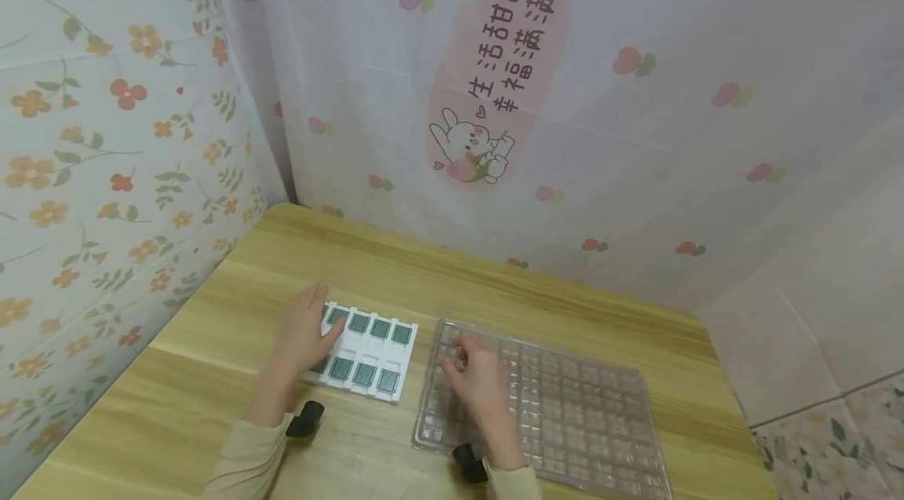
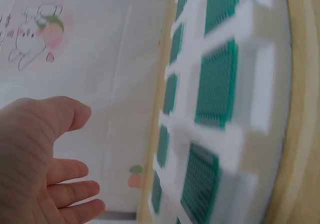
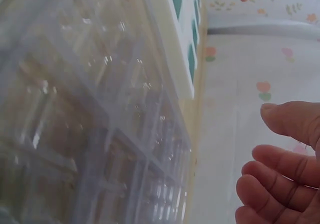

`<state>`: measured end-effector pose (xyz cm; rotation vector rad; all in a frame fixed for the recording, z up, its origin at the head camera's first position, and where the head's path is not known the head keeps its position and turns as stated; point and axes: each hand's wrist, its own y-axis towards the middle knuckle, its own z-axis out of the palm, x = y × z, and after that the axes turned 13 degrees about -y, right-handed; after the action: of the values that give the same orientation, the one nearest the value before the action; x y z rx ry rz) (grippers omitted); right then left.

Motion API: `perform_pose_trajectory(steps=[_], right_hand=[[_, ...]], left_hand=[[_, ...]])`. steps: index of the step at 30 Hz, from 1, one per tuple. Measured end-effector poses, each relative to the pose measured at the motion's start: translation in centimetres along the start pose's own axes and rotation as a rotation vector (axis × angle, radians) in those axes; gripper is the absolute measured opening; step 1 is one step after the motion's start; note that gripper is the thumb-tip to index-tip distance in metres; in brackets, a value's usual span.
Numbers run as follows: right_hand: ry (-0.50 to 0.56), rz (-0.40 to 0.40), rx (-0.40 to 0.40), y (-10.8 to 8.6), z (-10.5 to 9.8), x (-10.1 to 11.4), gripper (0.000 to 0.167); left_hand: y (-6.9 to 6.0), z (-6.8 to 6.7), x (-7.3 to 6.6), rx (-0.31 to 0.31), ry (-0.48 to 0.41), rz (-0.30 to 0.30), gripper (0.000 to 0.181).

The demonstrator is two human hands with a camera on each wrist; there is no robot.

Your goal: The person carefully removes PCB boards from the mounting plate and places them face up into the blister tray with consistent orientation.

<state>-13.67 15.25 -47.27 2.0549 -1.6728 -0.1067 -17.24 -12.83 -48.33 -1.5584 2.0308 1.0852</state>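
Observation:
A white tray [image 1: 362, 348] lies on the table with green square chips [image 1: 401, 333] in two rows of pockets. My left hand [image 1: 302, 333] is at the tray's left end, covering part of it in the head view. Its fingers look relaxed in the left wrist view, with the thumb apart and nothing held. To the right lies a clear plastic tray [image 1: 589, 410] divided into many small compartments. Over its left part is my right hand [image 1: 483, 382]. In the right wrist view its fingers [image 3: 272, 186] are loosely bent, the thumb is apart, and no object shows between them.
Both trays lie on a wood-grain table [image 1: 339, 445]. A printed curtain [image 1: 367, 92] hangs behind the table, and a flowered cloth [image 1: 106, 139] hangs at the left. Black wrist mounts [image 1: 306, 419] sit at both wrists. A narrow strip of table separates the two trays.

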Motion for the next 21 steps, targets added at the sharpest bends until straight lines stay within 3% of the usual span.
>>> perform_pose_trajectory(steps=[8, 15, 21], right_hand=[[0.035, -0.029, 0.021, -0.3, 0.5, 0.8, 0.019], [0.062, -0.037, 0.077, -0.3, 0.9, 1.6, 0.019], [0.106, -0.095, 0.072, -0.6, 1.5, 2.0, 0.018]], left_hand=[[-1.0, -1.5, 1.9, 0.01, -0.092, -0.137, 0.049], [-2.0, -2.6, 3.6, -0.024, -0.193, -0.249, 0.033], [-2.3, -3.1, 4.9, -0.044, -0.26, -0.28, 0.027]])
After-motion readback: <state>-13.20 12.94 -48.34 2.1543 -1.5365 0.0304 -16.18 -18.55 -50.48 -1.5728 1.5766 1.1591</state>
